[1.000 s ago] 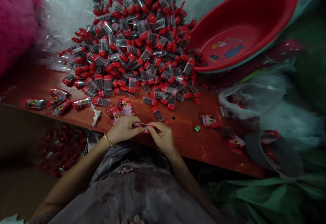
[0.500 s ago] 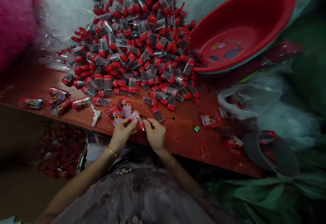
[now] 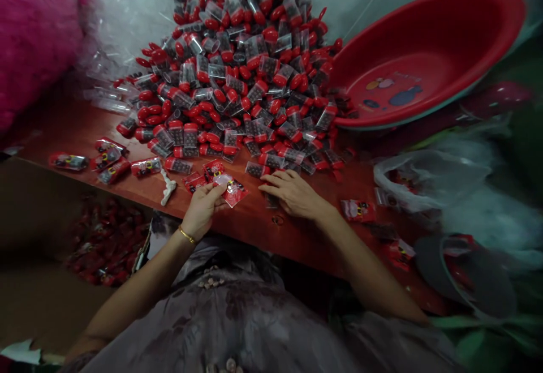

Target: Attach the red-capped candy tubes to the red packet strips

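My left hand pinches a red printed plastic wrapper by its left edge, thumb on top. More red wrappers lie on the table just behind it. My right hand is palm down with its fingers stretched out to the left. Under those fingers is a red-capped clear tube with dark round pieces inside; the hand covers its capped part, and no firm grip on it shows. A large heap of similar red-capped tubes rises behind both hands.
Several wrapped tubes and a crumpled white strip lie to the left. A red basin tilts against the heap at right. Near it are a clear plastic bag and a grey container. Below left, red packs are piled.
My right hand has let go of the wrapper and moved right, onto a tube near the heap's front. My left hand still holds the wrapper. The view has shifted slightly left.
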`<state>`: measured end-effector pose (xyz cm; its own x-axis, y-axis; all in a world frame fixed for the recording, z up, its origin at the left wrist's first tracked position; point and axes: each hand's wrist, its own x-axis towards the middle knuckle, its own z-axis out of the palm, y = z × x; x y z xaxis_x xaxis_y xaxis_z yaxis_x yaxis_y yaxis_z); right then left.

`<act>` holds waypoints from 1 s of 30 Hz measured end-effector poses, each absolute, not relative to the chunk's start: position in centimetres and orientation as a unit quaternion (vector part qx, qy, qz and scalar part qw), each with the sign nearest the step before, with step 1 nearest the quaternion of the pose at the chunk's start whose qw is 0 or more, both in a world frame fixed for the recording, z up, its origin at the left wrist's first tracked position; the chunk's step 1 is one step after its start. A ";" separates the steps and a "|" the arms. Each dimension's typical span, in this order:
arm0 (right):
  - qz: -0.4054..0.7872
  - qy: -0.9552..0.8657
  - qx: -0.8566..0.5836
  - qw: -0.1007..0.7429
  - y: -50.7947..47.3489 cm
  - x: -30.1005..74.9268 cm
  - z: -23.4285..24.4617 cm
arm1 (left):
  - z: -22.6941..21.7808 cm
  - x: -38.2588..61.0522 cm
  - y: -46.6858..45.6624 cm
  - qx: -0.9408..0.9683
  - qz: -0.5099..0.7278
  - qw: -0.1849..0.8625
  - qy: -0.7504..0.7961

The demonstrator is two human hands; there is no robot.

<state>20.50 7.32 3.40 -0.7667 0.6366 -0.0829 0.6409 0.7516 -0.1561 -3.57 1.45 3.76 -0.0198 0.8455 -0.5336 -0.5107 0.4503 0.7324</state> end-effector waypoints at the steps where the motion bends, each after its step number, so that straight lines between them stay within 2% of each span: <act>1: -0.090 0.934 0.345 0.001 7.1 20.4 3.7 | 3.6 -3.4 1.4 0.175 0.500 0.673 0.517; 4: -0.139 0.904 0.387 -0.114 5.9 19.2 4.2 | 3.2 -2.8 1.3 0.262 0.525 0.614 0.528; 8: -0.335 0.787 0.435 -0.281 3.7 16.2 3.4 | 2.9 -2.3 1.1 0.390 0.530 0.541 0.524; 10: -0.405 0.720 0.456 -0.331 2.8 14.5 2.6 | 2.9 -2.2 1.0 0.393 0.524 0.550 0.519; 14: -0.400 0.633 0.509 -0.425 1.6 11.9 1.2 | 2.9 -2.2 0.7 0.311 0.504 0.619 0.516; 16: -0.398 0.620 0.512 -0.441 1.3 11.3 0.9 | 2.9 -2.3 0.7 0.261 0.493 0.644 0.524; 20: -0.402 0.641 0.501 -0.420 1.3 11.4 0.8 | 3.0 -2.8 0.9 0.176 0.462 0.686 0.535; 26: -0.275 0.735 0.506 -0.357 2.2 12.5 1.4 | 3.4 -2.8 1.0 0.172 0.434 0.705 0.534; 30: -0.275 0.755 0.486 -0.343 2.6 12.6 1.8 | 4.0 -2.8 1.3 0.168 0.450 0.702 0.526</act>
<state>12.63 2.57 1.82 -0.2920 0.9229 0.2508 0.5464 0.3762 -0.7483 -2.84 1.27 4.00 0.0412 0.8081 -0.5876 -0.4550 0.5387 0.7091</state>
